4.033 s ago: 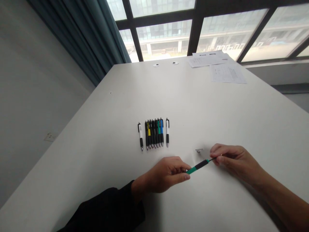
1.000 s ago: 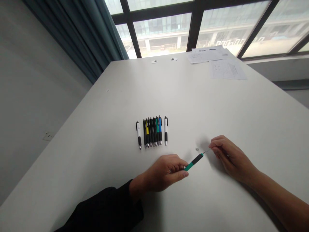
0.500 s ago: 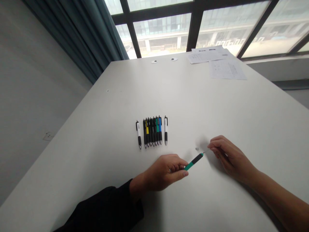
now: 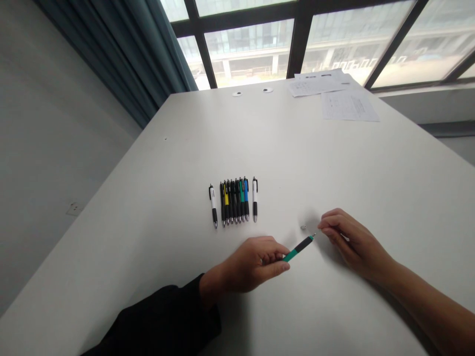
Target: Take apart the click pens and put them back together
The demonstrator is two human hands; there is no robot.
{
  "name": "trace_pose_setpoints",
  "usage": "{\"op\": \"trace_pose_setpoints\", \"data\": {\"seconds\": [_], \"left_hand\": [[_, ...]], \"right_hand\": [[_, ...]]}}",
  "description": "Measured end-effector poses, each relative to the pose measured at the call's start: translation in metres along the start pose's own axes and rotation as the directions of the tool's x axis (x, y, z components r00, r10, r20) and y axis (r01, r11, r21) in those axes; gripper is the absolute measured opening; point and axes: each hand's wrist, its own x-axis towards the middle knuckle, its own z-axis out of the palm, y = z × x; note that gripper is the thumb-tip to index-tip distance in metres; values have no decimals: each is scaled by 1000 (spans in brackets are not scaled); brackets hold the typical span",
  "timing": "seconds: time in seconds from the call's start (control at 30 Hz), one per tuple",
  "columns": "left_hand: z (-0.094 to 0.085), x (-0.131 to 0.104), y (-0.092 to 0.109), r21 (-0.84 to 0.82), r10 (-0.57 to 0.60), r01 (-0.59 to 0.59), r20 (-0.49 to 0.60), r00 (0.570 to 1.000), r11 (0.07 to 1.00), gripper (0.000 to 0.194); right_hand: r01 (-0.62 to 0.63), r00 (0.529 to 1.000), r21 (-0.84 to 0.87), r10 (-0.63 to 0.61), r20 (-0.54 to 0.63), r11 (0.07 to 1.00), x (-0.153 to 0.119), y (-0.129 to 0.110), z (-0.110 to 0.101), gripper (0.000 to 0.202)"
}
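My left hand (image 4: 256, 264) is closed around the rear of a green pen (image 4: 299, 248) with a black grip, its front end angled up to the right. From that front end sticks a short thin tip (image 4: 314, 235); the metal nose is off the barrel. Close by this tip, my right hand (image 4: 349, 240) has thumb and fingers pinched together. Whatever is between them is too small to make out. A small silver pen cone (image 4: 303, 227) lies on the table just beyond the pen.
Left of centre lies a row of several pens (image 4: 235, 202), black, yellow, green and blue, with a white pen (image 4: 213, 205) at its left and another white pen (image 4: 255, 199) at its right. Paper sheets (image 4: 349, 106) rest at the far right of the white table (image 4: 222, 133), by the window.
Less of the thin piece shows between the pen's front end and my right fingertips. My right hand has shifted very slightly; my left hand and the pen stay in place.
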Motion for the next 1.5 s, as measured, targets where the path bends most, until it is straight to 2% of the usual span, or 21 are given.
{"op": "trace_pose_setpoints", "data": {"seconds": [0.2, 0.4, 0.57, 0.77, 0.93, 1.1, 1.2, 1.33, 1.4, 1.5], "left_hand": [[1, 1, 0, -15, -12, 12, -6, 1000, 1000, 21], [1, 0, -2, -15, 7, -7, -5, 1000, 1000, 24], [2, 0, -3, 2, 27, -27, 3, 1000, 1000, 23], [2, -1, -3, 6, 29, -29, 18, 999, 1000, 23], [1, 0, -3, 11, 27, -27, 9, 1000, 1000, 22], [0, 0, -2, 29, 34, -34, 19, 999, 999, 22], [0, 0, -1, 32, 16, -16, 20, 1000, 999, 23], [0, 0, -1, 51, 21, -22, 22, 1000, 998, 24], [0, 0, -1, 58, 29, -30, 21, 999, 998, 23], [0, -1, -2, 62, 42, -43, 16, 999, 997, 25]], "right_hand": [[4, 1000, 12, -4, 8, 1000, -1, -4, 1, 15], [9, 995, 63, -15, 100, 998, 1, -7, 3, 13], [32, 992, 109, -45, 115, 993, 1, -12, 1, 16], [-35, 989, 155, 13, 146, 987, 2, -12, -1, 21], [-45, 999, 26, 45, 28, 999, 1, -2, 0, 32], [9, 991, -51, -2, 134, 999, 1, 1, 5, 43], [28, 991, -72, -18, 134, 997, 3, 1, 8, 35], [-61, 994, 45, 57, 95, 997, 5, 0, 8, 18], [-172, 984, 150, 161, 80, 974, 5, 1, 4, 12], [-352, 934, 320, 355, 51, 880, 3, 4, -1, 14]]}}
